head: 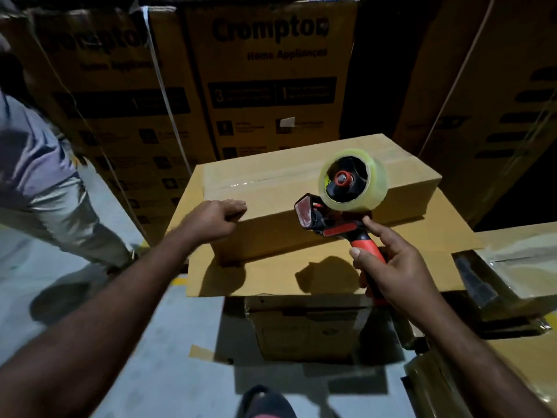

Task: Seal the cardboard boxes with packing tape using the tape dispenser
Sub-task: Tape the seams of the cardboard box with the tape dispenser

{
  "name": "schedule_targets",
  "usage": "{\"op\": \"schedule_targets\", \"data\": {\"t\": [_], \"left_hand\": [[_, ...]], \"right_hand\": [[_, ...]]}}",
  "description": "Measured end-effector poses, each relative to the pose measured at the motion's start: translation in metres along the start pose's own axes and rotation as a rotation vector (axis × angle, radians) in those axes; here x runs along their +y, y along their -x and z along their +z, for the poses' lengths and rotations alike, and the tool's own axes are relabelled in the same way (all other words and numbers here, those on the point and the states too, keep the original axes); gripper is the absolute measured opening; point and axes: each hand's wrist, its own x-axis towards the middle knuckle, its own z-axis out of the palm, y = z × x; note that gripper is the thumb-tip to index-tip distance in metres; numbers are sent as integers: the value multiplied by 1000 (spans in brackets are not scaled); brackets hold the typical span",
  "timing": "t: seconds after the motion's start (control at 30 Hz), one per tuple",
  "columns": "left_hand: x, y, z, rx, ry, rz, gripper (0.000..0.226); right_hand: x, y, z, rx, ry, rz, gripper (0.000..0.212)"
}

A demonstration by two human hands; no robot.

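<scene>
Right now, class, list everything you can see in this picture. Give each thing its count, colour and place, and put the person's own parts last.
small box: one, tan, top of the centre stack, clear tape along its top
large box: one, tan, directly under the small box
lower box: one, brown, under the large box
tape dispenser: one, red and black, held above the large box
tape roll: one, clear yellowish, on the dispenser
printed cartons: several, brown with dark print, stacked behind
tape-wrapped box: one, shiny brown, right edge
other person: one, pale clothes, left edge
floor: grey, below
left hand: fingers curled, rests on the small box's near top edge
right hand: holds the dispenser's handle
</scene>
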Motion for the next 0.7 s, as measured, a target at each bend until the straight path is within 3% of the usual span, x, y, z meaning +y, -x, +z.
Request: {"op": "schedule_targets", "data": {"t": [0.07, 0.17, 0.33, 0.47, 0.7], "left_hand": [[31, -11, 7, 6, -90, -39, 54], [81, -44, 30, -93, -180, 83, 66], [150, -98, 32, -319, 58, 171, 95], [185, -148, 44, -445, 204, 139, 105], [274, -228, 84, -508, 130, 459, 130]], "right_hand": [[-1, -11, 3, 6, -12, 2, 61], [-3, -31, 8, 28, -46, 13, 60], [-6, -65, 0, 122, -24, 25, 60], [-9, -81, -19, 273, 30, 64, 60], [-5, -89, -55, 610, -41, 151, 57]]}}
